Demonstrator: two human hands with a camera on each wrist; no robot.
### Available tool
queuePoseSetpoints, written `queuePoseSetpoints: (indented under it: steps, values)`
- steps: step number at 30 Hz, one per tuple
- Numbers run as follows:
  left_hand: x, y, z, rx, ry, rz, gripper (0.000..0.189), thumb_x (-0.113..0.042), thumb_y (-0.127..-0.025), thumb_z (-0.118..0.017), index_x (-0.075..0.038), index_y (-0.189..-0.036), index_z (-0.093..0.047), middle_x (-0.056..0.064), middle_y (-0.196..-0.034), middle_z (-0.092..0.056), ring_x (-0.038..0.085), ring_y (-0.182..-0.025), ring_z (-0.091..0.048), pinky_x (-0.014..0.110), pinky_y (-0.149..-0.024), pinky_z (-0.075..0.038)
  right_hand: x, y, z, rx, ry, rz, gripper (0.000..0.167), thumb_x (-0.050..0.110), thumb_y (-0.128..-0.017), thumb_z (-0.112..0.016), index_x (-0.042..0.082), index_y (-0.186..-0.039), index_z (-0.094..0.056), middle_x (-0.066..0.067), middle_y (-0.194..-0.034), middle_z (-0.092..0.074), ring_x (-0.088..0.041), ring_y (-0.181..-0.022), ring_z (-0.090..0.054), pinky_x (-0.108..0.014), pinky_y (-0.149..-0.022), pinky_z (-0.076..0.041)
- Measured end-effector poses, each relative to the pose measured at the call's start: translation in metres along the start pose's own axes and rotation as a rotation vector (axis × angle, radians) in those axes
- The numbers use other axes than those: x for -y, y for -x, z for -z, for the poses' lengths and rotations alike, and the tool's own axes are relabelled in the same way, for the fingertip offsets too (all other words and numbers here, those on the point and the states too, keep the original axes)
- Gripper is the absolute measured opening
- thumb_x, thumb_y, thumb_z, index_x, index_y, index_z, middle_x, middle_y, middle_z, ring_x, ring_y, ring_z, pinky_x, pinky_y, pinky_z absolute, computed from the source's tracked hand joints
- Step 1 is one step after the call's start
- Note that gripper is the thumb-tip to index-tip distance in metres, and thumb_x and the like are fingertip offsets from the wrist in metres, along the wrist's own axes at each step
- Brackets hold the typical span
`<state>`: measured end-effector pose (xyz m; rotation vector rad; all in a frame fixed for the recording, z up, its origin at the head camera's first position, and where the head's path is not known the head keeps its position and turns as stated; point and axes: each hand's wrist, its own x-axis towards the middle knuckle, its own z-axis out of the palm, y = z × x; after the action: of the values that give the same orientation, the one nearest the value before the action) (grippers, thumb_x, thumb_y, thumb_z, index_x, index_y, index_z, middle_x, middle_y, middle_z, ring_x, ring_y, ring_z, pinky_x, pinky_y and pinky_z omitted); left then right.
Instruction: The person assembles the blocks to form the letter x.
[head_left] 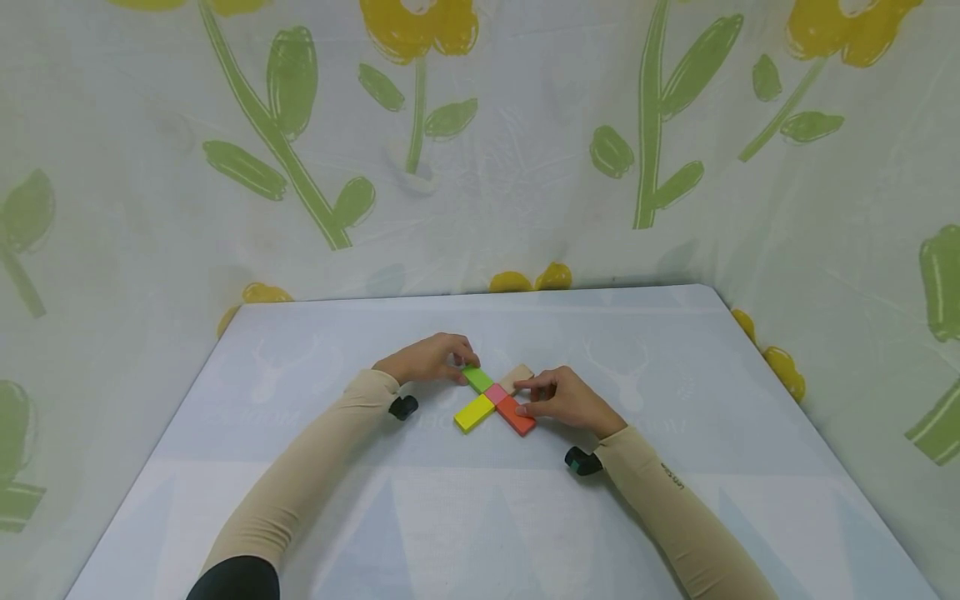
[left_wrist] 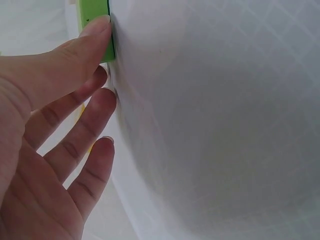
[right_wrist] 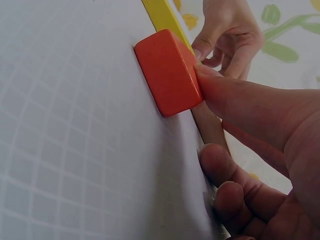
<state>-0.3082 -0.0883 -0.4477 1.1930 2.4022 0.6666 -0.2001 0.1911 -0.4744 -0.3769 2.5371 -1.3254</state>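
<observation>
Four rectangular wooden blocks lie around a small pink block (head_left: 496,393) in an X shape on the table. My left hand (head_left: 438,358) pinches the outer end of the green block (head_left: 477,380), with the thumb along its side in the left wrist view and the other fingers spread below. My right hand (head_left: 558,396) holds the red block (right_wrist: 167,75), thumb on its upper edge. The right index finger reaches toward the plain wood block (head_left: 516,377), which the hand partly covers. The yellow block (head_left: 474,413) lies at the near left, untouched.
The white patterned table (head_left: 480,517) ends at a back edge against a curtain (head_left: 510,167) printed with flowers. A dark wrist camera (head_left: 403,407) sits by the left wrist, and another dark camera (head_left: 582,461) by the right, both close over the table.
</observation>
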Motion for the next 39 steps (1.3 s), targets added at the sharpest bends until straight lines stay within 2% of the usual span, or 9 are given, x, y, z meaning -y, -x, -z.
queuePoseSetpoints:
  steps: [6,17,29,39]
  values:
    - [-0.0024,0.0013,0.0004,-0.002,0.000,0.011,0.032,-0.012,-0.090,-0.080,-0.011,-0.122,-0.076,0.002,-0.116,-0.071,0.019,-0.103,-0.061,0.038,-0.100,-0.053,0.0012,0.0013,-0.0001,0.004,-0.015,-0.010,0.046,0.024,-0.085,-0.087,0.012,-0.127,-0.075,-0.005,-0.081,-0.066,-0.019,-0.072,-0.051,-0.022,-0.061,-0.039]
    - [-0.0029,0.0007,-0.0006,-0.002,-0.003,0.018,0.031,-0.012,-0.091,-0.079,-0.011,-0.122,-0.076,0.003,-0.117,-0.071,0.019,-0.103,-0.061,0.038,-0.099,-0.053,0.0024,0.0025,-0.0003,0.000,-0.022,-0.010,0.045,0.023,-0.084,-0.087,0.011,-0.127,-0.075,-0.007,-0.083,-0.066,-0.020,-0.073,-0.050,-0.022,-0.061,-0.039]
    - [-0.0050,0.0013,-0.0006,-0.004,0.007,0.035,0.032,-0.012,-0.090,-0.080,-0.011,-0.122,-0.076,0.004,-0.117,-0.071,0.019,-0.102,-0.061,0.037,-0.099,-0.053,0.0016,0.0017,0.0001,0.003,-0.019,-0.019,0.045,0.023,-0.085,-0.087,0.012,-0.127,-0.075,-0.001,-0.073,-0.056,-0.017,-0.070,-0.049,-0.022,-0.060,-0.036]
    - [-0.0056,0.0002,-0.0031,-0.003,0.003,0.057,0.034,-0.010,-0.091,-0.078,-0.010,-0.126,-0.074,0.005,-0.118,-0.069,0.020,-0.104,-0.060,0.036,-0.099,-0.052,0.0007,0.0013,-0.0005,0.000,-0.028,-0.017,0.045,0.022,-0.085,-0.087,0.012,-0.127,-0.075,-0.001,-0.072,-0.055,-0.019,-0.071,-0.048,-0.022,-0.060,-0.036]
